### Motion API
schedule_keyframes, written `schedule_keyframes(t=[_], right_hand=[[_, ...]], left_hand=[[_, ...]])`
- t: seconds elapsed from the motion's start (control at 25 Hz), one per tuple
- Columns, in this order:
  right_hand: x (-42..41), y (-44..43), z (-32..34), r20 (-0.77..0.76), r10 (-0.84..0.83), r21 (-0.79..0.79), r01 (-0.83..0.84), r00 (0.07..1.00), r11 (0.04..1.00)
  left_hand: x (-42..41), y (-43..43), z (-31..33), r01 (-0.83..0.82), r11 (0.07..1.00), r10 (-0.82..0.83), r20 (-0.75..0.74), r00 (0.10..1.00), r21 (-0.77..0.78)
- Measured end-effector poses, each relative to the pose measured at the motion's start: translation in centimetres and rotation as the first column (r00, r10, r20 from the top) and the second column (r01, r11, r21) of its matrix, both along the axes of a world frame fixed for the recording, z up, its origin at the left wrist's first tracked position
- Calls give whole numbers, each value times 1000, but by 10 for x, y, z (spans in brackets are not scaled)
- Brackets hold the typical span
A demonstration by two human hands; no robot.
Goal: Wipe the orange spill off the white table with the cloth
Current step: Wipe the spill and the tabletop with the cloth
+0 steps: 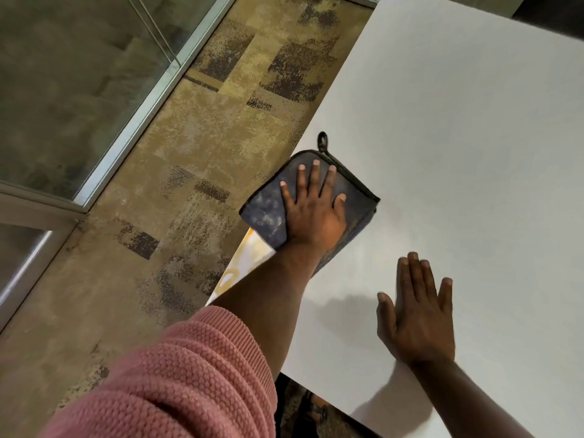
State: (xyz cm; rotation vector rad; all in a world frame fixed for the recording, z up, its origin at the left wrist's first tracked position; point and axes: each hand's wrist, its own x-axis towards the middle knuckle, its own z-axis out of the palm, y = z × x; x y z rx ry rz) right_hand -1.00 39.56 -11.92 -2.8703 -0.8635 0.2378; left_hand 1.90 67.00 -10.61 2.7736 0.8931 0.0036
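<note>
**Hands flat: one presses the cloth by the spill, one braces the table**

Both hands lie open, palms down, gripping nothing. In the head view, the left hand (313, 213) is spread flat on the folded dark-blue cloth (308, 207), fingers splayed toward the far side; this probably spreads pressure over the cloth so it can be pushed, not pinched. That cloth sits at the left edge of the white table (458, 147), one corner hanging slightly past the edge, its hanging loop (322, 141) pointing far. The orange spill (245, 263) shows as yellowish smears along the table's left edge, just nearer than the cloth and partly hidden by the left forearm, so wiping looks unfinished. That arm reaches out straight, pink knit sleeve (189, 374) pushed up past the elbow. The right hand (417, 314) rests on bare table, near and to the right, fingers together, likely steadying the body. Patterned carpet (189, 147) lies left of the table.
</note>
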Motion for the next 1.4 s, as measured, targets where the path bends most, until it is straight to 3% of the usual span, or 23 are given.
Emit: schedule_keyframes(t=[0.24, 0.4, 0.68, 0.96, 1.12, 1.4], right_hand=[[0, 0, -1, 7, 7, -1, -7, 1000, 1000], [-1, 1, 1, -7, -9, 11, 9, 1000, 1000], [-4, 8, 21, -99, 3, -8, -4, 995, 1000], [0, 112, 39, -144, 204, 98, -191, 968, 977], [0, 126, 17, -101, 191, 97, -182, 976, 979], [-1, 128, 7, -15, 183, 149, -179, 983, 972]], left_hand=[[-3, 16, 1, -259, 959, 256, -39, 966, -114], [-24, 13, 0, -319, 942, 318, -24, 948, -104], [-95, -5, -6, -290, 957, 290, -5, 957, -20], [-144, -26, -3, -248, 968, 249, -26, 968, 48], [-139, -22, -8, -236, 969, 238, -16, 971, 71], [-68, 28, 1, -231, 973, 231, -24, 973, -24]])
